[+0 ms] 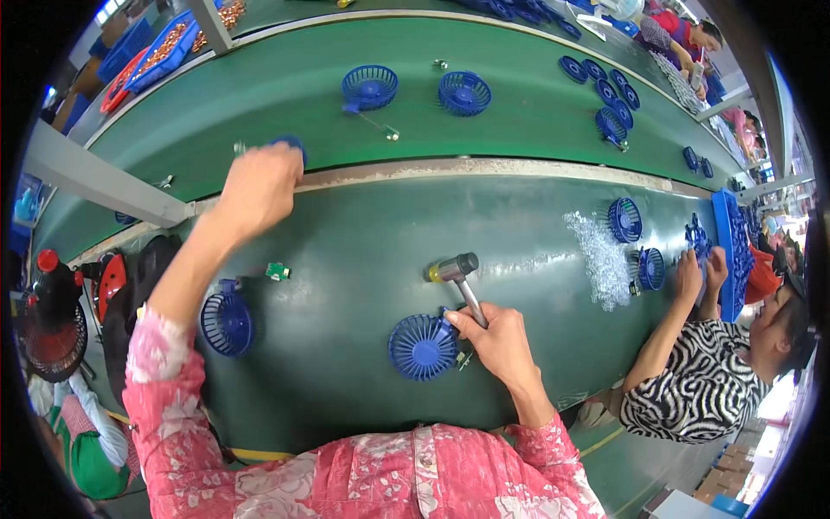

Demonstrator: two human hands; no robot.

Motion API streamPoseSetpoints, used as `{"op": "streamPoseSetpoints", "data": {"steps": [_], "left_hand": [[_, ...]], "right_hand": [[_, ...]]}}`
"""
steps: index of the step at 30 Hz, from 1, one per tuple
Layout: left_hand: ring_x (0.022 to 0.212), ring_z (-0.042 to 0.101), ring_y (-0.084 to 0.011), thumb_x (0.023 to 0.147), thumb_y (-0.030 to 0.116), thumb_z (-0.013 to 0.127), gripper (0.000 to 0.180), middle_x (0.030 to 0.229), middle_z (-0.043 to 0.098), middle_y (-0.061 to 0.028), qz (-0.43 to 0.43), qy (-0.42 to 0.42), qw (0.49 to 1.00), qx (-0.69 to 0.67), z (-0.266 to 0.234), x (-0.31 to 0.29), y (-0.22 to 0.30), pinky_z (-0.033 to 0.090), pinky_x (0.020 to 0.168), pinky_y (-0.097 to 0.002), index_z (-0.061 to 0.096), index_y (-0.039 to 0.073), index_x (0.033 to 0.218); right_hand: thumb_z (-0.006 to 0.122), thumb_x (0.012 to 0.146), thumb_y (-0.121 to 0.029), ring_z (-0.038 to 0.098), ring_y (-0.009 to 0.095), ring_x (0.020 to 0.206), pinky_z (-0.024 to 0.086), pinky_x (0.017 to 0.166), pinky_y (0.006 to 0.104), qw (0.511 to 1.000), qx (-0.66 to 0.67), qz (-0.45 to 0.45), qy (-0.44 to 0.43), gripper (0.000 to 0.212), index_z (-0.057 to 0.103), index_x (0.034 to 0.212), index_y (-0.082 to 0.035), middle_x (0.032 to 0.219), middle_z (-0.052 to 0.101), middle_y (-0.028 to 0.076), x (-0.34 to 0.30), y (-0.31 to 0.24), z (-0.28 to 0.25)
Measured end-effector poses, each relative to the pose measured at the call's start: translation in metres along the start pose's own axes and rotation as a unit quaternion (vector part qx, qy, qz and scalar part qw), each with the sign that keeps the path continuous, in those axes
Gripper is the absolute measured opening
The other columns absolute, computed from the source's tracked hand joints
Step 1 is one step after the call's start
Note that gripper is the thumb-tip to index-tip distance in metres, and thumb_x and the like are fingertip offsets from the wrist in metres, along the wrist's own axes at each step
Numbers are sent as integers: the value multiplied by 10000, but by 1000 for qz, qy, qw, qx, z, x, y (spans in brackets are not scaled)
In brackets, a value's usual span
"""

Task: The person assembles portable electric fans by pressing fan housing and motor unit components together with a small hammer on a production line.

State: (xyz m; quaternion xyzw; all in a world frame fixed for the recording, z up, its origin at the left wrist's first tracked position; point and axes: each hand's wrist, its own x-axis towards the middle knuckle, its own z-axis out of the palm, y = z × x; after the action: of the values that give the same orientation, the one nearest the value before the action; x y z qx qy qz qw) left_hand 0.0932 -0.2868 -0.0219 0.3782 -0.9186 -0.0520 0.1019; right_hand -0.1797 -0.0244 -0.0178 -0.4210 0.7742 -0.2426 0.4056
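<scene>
My left hand (259, 186) is stretched out over the far green conveyor belt, fingers curled around a blue fan housing (292, 145) that is mostly hidden behind the hand. My right hand (501, 344) grips the metal handle of a small mallet (456, 267) with a black and yellow head. The same hand's thumb and fingertips pinch the edge of a round blue fan housing (422, 348), its slatted side up, just above or on the table. A small circuit board (465, 360) hangs by that housing. Another blue fan housing (227, 322) lies by my left forearm, near a green circuit board (277, 272).
Blue fan housings (370, 87) sit along the conveyor belt (519, 130). A metal post (112, 177) stands at left, near a fan (54, 342). At right lie a pile of clear small parts (598, 259), a blue crate (733, 251) and a co-worker's hands (689, 278).
</scene>
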Motion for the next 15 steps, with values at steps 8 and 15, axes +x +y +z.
{"op": "streamPoseSetpoints", "data": {"steps": [8,15], "left_hand": [[1021,570,-351,788,68,680,279,1176,565,-171,71,83,989,-96,-29,-96,135,455,846,-463,586,15,1045],[1104,546,-349,747,202,779,475,1163,543,-156,80,66,976,-192,16,-131,220,440,855,-456,601,49,1159]], "right_hand": [[700,899,-171,602,282,699,475,647,385,980,-81,-137,118,253,654,1027,42,844,651,212,-13,7,-14],[576,955,-34,592,149,656,473,610,284,965,64,-188,170,288,604,1231,43,811,628,138,-63,1,-32]]}}
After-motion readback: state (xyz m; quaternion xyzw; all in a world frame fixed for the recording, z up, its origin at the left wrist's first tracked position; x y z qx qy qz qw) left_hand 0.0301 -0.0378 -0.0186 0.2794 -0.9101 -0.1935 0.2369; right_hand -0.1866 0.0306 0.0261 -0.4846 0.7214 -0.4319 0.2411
